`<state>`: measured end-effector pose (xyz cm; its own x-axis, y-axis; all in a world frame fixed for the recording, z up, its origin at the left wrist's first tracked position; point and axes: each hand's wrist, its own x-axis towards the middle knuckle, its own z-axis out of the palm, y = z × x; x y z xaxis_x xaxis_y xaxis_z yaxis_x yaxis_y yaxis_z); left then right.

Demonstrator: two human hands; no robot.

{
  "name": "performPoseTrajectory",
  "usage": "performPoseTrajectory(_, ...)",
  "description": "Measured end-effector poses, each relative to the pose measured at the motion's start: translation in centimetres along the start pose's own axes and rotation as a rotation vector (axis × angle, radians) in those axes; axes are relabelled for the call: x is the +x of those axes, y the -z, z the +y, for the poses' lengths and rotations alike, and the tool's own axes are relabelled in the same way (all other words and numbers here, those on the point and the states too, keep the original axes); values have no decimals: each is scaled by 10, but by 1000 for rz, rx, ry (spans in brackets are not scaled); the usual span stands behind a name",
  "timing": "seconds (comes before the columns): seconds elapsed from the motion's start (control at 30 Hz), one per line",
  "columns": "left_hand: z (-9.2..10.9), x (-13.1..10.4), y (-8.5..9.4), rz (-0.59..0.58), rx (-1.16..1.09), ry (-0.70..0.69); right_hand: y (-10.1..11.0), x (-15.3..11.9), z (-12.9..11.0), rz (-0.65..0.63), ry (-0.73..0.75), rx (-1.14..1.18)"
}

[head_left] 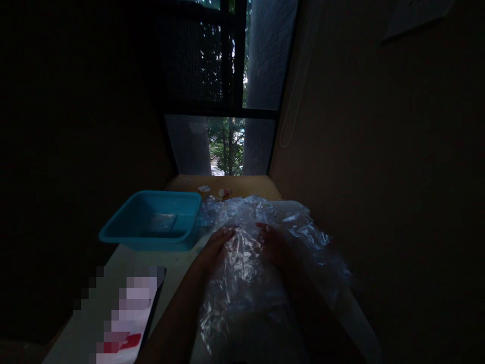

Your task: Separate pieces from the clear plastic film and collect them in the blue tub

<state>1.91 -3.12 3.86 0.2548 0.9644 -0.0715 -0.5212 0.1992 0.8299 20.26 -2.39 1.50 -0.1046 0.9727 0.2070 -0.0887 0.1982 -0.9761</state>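
A thin, crinkled clear plastic bag (pixel 244 263) spreads over the table in front of me, shining where window light strikes it. My left hand (pixel 217 247) has its fingers closed on the bag's left side. Across from it, my right hand (pixel 272 245) grips the bag's right side, thumb and finger toward the middle. Creases run through the film between the two hands. More loose clear plastic (pixel 306 230) lies beyond and to the right. Dim light hides the bag's exact edges and some fingertips.
A turquoise basin (pixel 149 242) with a clear packet (pixel 162 222) inside stands left on the pale table (pixel 178 265). A partly blurred sheet or booklet (pixel 131 313) lies nearer. A small red-and-white cylinder (pixel 225 192) rests on the wooden sill (pixel 250 186) below the window. Walls flank both sides.
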Motion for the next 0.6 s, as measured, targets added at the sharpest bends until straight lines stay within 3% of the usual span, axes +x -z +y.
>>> performPoseTrajectory(0.17, -4, 1, 1, 8, 19, 68, 1, 4, -3, 48, -55, 79)
performPoseTrajectory(0.37, -2, 1, 0, 82, 131, -21, -2, 4, -9, 76, 21, 23)
performPoseTrajectory(0.6, 1, 0, 0, 176, 175, -69, -8, 0, -8, -1, -211, 146)
